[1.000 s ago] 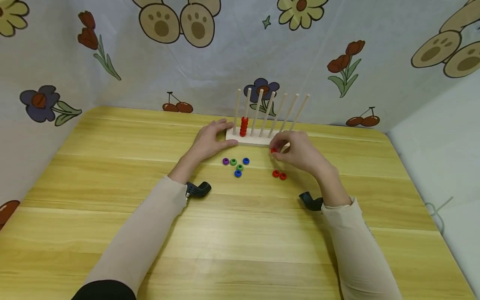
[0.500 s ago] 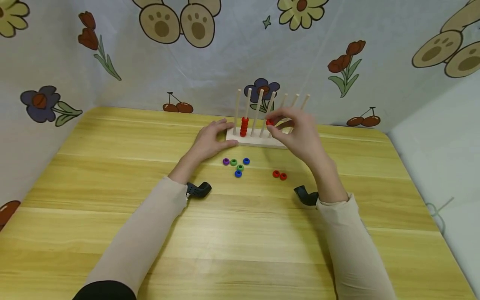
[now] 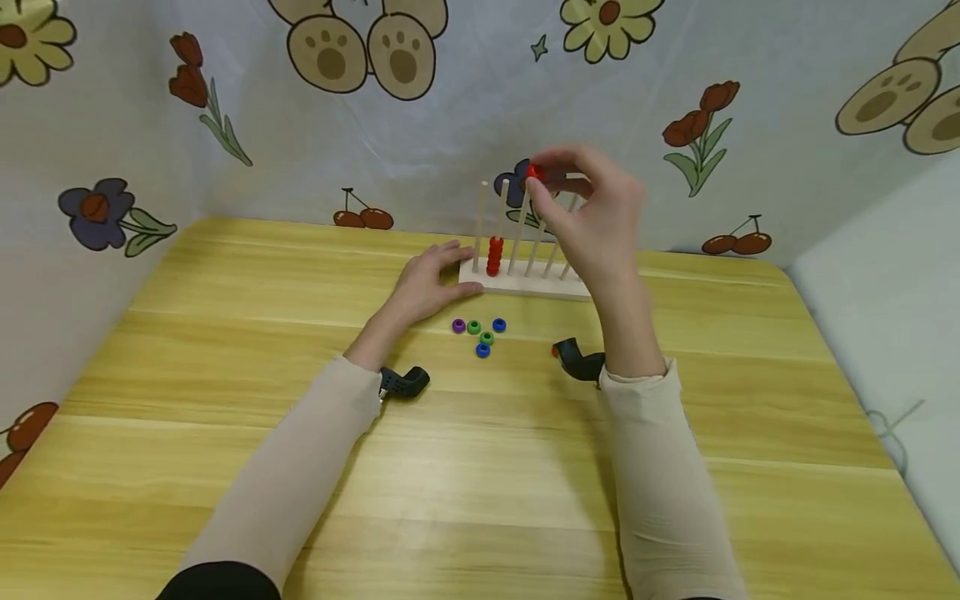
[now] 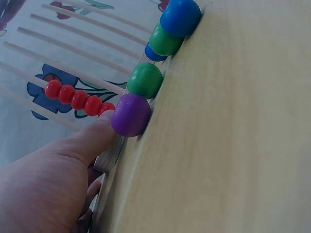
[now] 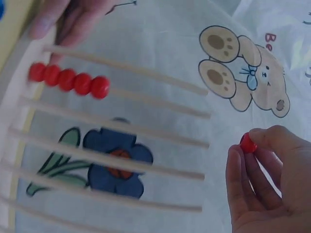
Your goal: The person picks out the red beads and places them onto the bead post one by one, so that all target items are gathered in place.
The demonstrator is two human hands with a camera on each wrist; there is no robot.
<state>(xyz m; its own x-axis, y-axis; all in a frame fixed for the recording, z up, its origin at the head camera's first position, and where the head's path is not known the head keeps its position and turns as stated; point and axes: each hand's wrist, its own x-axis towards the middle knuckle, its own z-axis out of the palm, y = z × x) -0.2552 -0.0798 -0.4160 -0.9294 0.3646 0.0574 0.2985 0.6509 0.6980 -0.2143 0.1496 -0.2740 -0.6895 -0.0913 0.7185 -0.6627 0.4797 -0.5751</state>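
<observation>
A pale wooden peg rack, with several upright pegs on its base, stands toward the back of the table. My left hand grips the left end of that base, thumb in front and fingers behind. A stack of several red beads sits on the second peg from the left. Pinched between thumb and fingertips, a red bead is in my right hand. That hand is raised near the peg tops; in the right wrist view the bead is apart from them.
In front of the rack lie a purple bead, two green beads and two blue beads. A loose red bead shows partly behind the right wrist camera. A patterned cloth hangs behind the table.
My right hand has lifted the red bead from the tabletop in front of the rack up to peg-top height. The left hand keeps its place on the base.
</observation>
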